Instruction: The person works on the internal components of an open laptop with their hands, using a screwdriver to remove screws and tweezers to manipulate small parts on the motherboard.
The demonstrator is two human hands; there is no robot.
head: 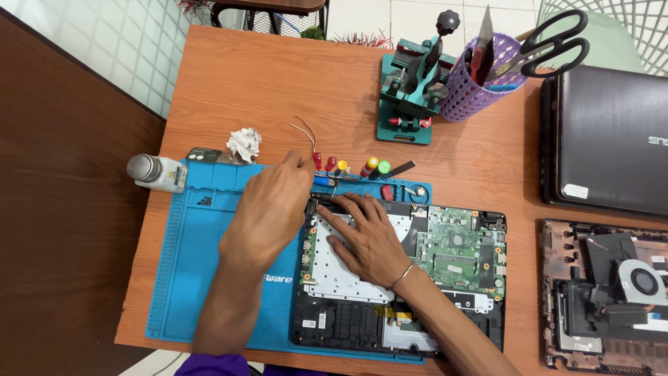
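Near the middle of the frame, the left hand (268, 209) reached up from the lower edge with its back turned to the camera, the wrist straight and the fingers curled together over the top left corner of the opened black laptop base with its green circuit board and pale metal plate (396, 278); the fingertips were hidden behind the knuckles, so whether they pinched anything could not be told. The right hand (365, 237), a thin metal bangle at its wrist, came in slantwise from the lower right and lay palm down and spread on the pale plate, its fingers pointing up and left; the forefinger pressed on the black hinge strip at the laptop's top edge, just beside the left hand's fingertips, and it gripped nothing. The laptop base lay on the right part of a blue rubber work mat (209, 230) on the orange-brown wooden table (278, 76). Just above the hands stood a row of small screwdrivers with red, yellow and green caps (351, 167). A crumpled white paper (243, 143) and a white plastic bottle with a grey cap (156, 172) lay toward the upper left of the mat.
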